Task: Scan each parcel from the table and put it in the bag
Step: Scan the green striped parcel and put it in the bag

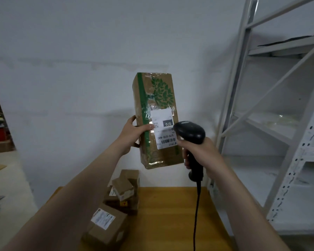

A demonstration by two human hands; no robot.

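Your left hand grips the tall parcel upright just beside the scanner clasped in your right hand, so it's mid-scan, with several boxes waiting below your hands and no bag in view.

- The head camera is looking forward at the wall, slightly downward.
- It is sitting close to the parcel, with the table low in view.

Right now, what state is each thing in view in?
Tall parcel: held up off the table, label upside down.
Left hand: grips the tall parcel.
Right hand: grips the scanner.
Scanner: head at the label.
Small parcels: piled on the table.
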